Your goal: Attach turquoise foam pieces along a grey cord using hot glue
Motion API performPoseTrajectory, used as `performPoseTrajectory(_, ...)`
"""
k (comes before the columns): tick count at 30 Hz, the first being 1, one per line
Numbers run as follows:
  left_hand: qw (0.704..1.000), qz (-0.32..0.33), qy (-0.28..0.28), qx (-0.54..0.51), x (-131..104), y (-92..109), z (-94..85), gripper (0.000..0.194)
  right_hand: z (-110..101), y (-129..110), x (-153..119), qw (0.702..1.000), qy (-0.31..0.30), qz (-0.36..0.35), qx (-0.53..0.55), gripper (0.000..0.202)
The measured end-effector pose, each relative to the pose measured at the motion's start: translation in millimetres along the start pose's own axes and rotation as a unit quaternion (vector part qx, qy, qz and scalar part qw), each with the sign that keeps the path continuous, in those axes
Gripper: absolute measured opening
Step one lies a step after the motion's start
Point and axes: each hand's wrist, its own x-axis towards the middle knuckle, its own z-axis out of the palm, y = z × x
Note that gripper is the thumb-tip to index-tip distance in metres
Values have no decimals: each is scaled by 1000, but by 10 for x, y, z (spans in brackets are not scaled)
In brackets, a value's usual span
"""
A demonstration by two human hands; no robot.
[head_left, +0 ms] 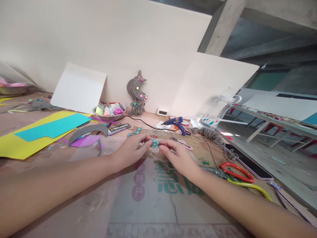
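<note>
A small teal flower (155, 143) with a grey centre is held up between my two hands over the work surface. The fingertips of my left hand (133, 148) pinch it from one side. From the other side, my right hand (177, 154) grips its edge with thumb and forefinger. Beyond my left hand lie a few small teal-and-grey pieces (137, 131). A grey cord (174, 205) trails over the plastic-covered cardboard (148, 211) below. Tweezers with pink handles (184, 144) lie just past my right hand.
Right: scissors with red and yellow handles (237, 173), a phone (250, 162), grey yarn (213, 135). Behind: a blue glue gun (177, 124), a clock (162, 112), a grey moon ornament (137, 89), a bowl of clay packets (109, 116). Left: yellow sheet (15, 142), grey crescent (86, 130).
</note>
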Motion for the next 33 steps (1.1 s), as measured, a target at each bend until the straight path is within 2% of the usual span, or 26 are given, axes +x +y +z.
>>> performPoseTrajectory(7, 999, 15, -19, 47, 1, -24, 12, 27, 72, 12, -4, 997, -36, 44, 56, 20)
performPoseTrajectory(12, 1000, 15, -19, 13, 1, -15, 2, 33, 65, 54, 18, 990, -37, 63, 124, 19)
performPoseTrajectory(15, 999, 7, -31, -6, 4, -9, -1, 33, 63, 51, 19, 990, -31, 68, 121, 20)
performPoseTrajectory(21, 998, 4, -41, 40, 6, -37, 4, 30, 58, 10, -4, 995, -32, 61, 73, 22)
performPoseTrajectory(24, 999, -17, -28, 30, 12, -39, -1, 31, -92, 35, 39, 999, -3, 26, 32, 28)
performPoseTrajectory(27, 999, -26, -24, 23, 20, -41, -4, 31, -377, 143, 154, 999, 40, 15, -9, 32)
performPoseTrajectory(29, 999, -33, -28, 14, 22, -50, -1, 32, -585, 284, 250, 997, 18, 30, -74, 28)
performPoseTrajectory(31, 999, -46, -27, 4, 23, -63, 5, 32, -765, 472, 330, 989, 27, 40, -137, 16)
performPoseTrajectory(33, 998, -59, -22, -7, 24, -74, 10, 32, -896, 675, 375, 979, 20, 66, -194, 15)
